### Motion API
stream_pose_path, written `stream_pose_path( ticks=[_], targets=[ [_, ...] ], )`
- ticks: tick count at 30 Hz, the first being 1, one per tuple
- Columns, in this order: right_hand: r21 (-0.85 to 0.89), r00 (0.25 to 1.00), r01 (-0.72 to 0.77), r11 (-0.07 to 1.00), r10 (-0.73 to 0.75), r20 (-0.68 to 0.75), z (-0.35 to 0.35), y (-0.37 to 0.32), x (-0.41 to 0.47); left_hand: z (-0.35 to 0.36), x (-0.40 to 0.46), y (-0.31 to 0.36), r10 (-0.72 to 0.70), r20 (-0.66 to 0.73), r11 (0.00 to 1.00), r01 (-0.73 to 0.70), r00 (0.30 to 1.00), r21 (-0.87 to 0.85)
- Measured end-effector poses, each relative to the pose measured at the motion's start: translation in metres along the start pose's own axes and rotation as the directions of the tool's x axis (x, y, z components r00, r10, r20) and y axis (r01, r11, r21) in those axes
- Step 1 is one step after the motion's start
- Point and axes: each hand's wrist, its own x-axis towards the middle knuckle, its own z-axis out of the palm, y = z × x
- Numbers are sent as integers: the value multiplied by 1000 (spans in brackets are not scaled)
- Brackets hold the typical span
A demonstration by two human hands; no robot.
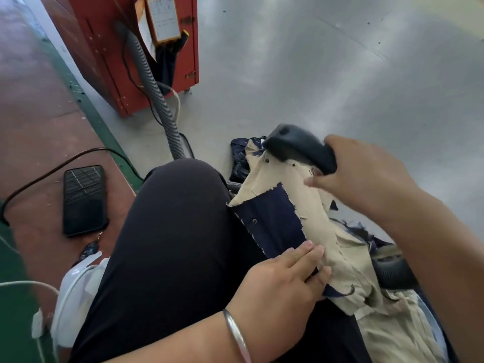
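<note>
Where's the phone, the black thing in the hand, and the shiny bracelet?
phone (84, 200): head view, middle of its dark face.
black tool (301, 148): head view, middle of its body.
bracelet (237, 334): head view, the silver band on the left wrist.

right hand (366, 176) grips nozzle (301, 148) | left hand (282, 281) presses garment (322, 224)

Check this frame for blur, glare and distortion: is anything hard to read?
Head view: the right hand and the black handheld tool it grips are smeared by motion; the left hand pressing the beige and navy garment is sharp; soft glare streaks the grey floor; the wide lens stretches the edges.
</note>
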Motion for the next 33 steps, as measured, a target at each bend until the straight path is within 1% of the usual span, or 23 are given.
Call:
stream_pose_path(
  ticks=[2,4,6,7,10,13,17,20,23,25,27,29,31,33],
  targets=[
    [74,996,-66,995,70,-56,-6,15,10,0,-1,1,-6,-10,1000,6,1000,2],
    [188,989,-107,976,124,-79,-16,33,8,-1,-2,1,-9,-15,1000,9,1000,-5],
    [278,991,-111,954,128,-43,-29,47,-9,-1,-1,0,-5,-9,1000,5,1000,-5],
    [284,994,-105,953,113,-11,-33,51,-21,-1,-1,0,-3,-2,1000,3,1000,0],
    [200,996,-67,978,52,75,-36,51,-57,1,0,1,2,1,1000,-2,1000,-3],
    [43,997,15,999,-19,81,-26,51,-82,3,1,1,12,-5,1000,-12,1000,4],
    [-79,984,20,997,-6,178,-13,34,-87,3,1,-1,24,-50,1000,-23,998,12],
    [-141,991,34,989,-15,135,-8,15,-69,2,2,-2,22,-81,1000,-21,996,14],
    [-74,993,58,996,-50,110,-6,0,-41,4,1,-1,13,-75,1000,-12,997,12],
    [-16,997,29,999,-27,69,-8,0,-25,4,0,0,4,-59,1000,-4,998,0],
    [46,1000,-5,999,6,-18,-15,11,-18,3,-1,1,-5,-51,1000,5,999,-6],
    [157,992,-55,986,72,-107,-26,28,-23,3,-2,2,-12,-55,1000,11,998,-21],
    [290,987,-86,953,121,-105,-39,48,-38,3,-2,2,-9,-52,1000,8,999,-21],
    [338,986,-110,935,147,-84,-47,69,-52,1,-1,2,1,-30,1000,-1,1000,-6]
  ],
)
